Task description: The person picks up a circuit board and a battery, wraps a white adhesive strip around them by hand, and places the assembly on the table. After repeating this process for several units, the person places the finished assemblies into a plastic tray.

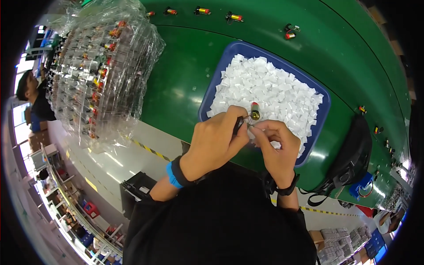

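Observation:
My left hand [216,138] is closed around a small black part [239,125], most of it hidden by the fingers. Just past its fingertips, a small cylindrical battery [255,113] with a gold-green body and red end hangs over the tray, joined to thin wires. My right hand [281,148] pinches at these wires with thumb and forefinger, close to the left fingertips. Both hands are above the near side of a blue tray [326,115] heaped with small white square pieces [269,84].
On the left stands a plastic-wrapped stack of clear trays [95,79] filled with battery assemblies. Several similar assemblies [234,17] lie spaced along the green table's far strip. A black bag [353,152] rests at the right, beside a blue object [361,185]. A person [33,90] is at far left.

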Action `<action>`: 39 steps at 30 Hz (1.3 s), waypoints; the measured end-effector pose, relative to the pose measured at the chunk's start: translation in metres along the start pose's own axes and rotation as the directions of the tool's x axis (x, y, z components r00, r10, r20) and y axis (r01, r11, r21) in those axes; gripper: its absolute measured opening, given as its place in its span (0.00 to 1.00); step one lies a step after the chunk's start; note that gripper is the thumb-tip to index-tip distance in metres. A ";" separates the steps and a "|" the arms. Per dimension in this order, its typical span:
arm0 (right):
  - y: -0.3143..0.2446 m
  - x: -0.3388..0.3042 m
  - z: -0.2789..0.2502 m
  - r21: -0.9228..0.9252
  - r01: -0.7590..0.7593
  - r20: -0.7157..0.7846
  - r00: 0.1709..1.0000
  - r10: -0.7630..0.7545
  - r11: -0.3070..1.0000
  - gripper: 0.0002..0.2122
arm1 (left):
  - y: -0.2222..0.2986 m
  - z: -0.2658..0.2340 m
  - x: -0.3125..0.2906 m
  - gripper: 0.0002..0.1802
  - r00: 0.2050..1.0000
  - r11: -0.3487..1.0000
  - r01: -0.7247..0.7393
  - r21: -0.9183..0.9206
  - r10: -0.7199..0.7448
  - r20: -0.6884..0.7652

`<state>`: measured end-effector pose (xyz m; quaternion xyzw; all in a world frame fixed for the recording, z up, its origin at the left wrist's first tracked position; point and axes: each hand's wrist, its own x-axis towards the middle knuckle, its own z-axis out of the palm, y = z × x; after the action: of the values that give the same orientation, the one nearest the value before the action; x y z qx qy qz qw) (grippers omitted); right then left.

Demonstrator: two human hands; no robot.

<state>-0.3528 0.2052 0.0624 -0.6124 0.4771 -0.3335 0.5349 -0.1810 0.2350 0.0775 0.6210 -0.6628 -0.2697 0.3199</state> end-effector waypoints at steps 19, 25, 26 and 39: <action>-0.017 0.056 -0.008 -0.007 -0.011 -0.013 1.000 0.011 1.000 0.13 | -0.036 -0.034 0.069 0.06 0.912 0.786 0.298 -0.541 -0.067 0.406; -0.011 0.057 -0.015 0.156 -0.086 0.206 0.977 0.053 0.984 0.15 | -0.051 -0.036 0.070 0.08 0.883 0.787 0.321 -0.527 -0.049 0.466; -0.011 0.055 -0.013 0.112 -0.035 0.183 0.983 0.014 0.993 0.15 | -0.053 -0.033 0.068 0.08 0.900 0.773 0.291 -0.563 -0.021 0.436; -0.023 0.049 -0.015 -0.316 0.298 0.132 0.954 -0.269 0.901 0.14 | -0.048 -0.047 0.073 0.22 0.766 0.880 0.389 -0.273 -0.144 0.626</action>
<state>-0.3455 0.1538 0.0830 -0.7703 0.4090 -0.2962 0.3893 -0.1161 0.1600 0.0783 0.5199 -0.5645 -0.6176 0.1722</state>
